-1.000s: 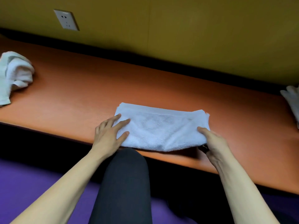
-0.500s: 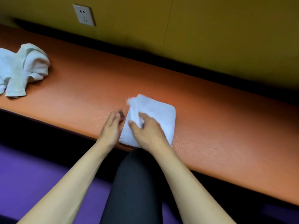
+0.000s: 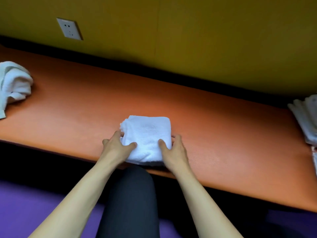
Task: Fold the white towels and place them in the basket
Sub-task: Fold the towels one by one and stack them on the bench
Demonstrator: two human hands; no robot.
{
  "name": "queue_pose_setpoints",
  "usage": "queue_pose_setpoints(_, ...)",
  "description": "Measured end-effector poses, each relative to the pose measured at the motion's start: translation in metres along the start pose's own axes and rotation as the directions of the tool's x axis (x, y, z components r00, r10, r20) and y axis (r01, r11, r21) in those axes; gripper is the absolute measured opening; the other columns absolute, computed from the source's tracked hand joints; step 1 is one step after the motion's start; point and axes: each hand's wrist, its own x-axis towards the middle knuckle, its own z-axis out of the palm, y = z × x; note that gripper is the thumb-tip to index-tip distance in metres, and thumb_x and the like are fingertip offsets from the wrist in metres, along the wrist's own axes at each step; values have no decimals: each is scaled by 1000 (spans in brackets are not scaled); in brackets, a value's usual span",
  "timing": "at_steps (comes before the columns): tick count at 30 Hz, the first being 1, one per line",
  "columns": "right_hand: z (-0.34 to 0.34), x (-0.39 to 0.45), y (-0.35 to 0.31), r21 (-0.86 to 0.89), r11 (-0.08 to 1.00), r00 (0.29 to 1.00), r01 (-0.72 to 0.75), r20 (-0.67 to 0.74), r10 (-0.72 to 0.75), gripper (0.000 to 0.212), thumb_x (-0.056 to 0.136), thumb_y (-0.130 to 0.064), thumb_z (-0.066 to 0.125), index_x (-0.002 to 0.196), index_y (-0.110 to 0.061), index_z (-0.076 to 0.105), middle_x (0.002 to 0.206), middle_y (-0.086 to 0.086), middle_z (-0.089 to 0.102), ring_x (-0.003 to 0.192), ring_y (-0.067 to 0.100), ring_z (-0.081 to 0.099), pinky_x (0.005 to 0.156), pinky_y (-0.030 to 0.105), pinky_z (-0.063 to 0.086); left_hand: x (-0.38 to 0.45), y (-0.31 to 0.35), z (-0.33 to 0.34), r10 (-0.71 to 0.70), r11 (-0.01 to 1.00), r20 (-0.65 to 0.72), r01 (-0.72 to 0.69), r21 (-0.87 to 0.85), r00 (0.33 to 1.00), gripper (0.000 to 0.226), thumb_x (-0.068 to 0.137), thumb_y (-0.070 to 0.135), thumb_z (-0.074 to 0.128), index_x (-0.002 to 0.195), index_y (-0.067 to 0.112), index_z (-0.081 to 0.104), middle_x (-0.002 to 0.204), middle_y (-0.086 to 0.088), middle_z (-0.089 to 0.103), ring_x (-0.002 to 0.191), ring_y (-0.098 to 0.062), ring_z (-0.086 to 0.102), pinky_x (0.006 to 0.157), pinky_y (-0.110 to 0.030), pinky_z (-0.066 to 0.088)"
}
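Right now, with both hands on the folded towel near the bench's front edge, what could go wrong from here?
1. The folded towel lies at the orange bench's near edge, so it might slide off toward the floor.
2. The left hand and right hand hold only its sides, each with a thumb on top; lifting this way may let the layers sag and unfold.
3. No basket is clearly in view; white items sit at the right edge, so the carry could be awkward.
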Motion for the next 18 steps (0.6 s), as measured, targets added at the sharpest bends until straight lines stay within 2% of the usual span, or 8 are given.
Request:
queue_pose_setpoints(3,-7,7,-6,233,965,993,-118,39,112,53,87,-38,72,132,-19,51,122,-1,65,110,21,64,96,35,52,2,14,1,-18,987,-19,14,-163,1000,55,85,29,70,135,29,49,121,-7,62,98,-29,63,76,-34,50)
queue_pose_setpoints(6,-27,7,-2,463,854,971,-237,123,203,39,84,-27,78,117,-15,62,107,3,73,92,21,73,79,31,59,-6,31,10,-44,933,44,57,-355,998,45,87,20,68,129,23,52,108,-3,65,90,-23,66,71,-34,53)
queue_pose_setpoints(9,-50,2,12,555,812,983,-181,68,173,20,84,-15,78,101,-15,69,99,7,77,89,24,75,75,34,60,-27,44,29,43,931,4,-38,-363,999,33,89,19,65,119,24,53,107,0,65,88,-17,64,71,-33,51)
queue_pose_setpoints(13,-92,-10,36,616,784,994,-73,-22,110,30,86,-12,75,113,-21,67,102,-1,76,92,16,74,78,32,60,-61,67,60,146,913,40,-119,-391,989,30,91,18,65,119,25,55,110,1,66,96,-19,66,79,-36,53)
queue_pose_setpoints(18,-163,-30,70,605,796,989,7,-122,84,34,85,-19,76,118,-23,66,107,-6,75,97,13,73,87,35,60,-108,108,109,266,899,82,-216,-381,961,32,93,15,62,121,30,52,108,8,65,95,-11,65,76,-31,51)
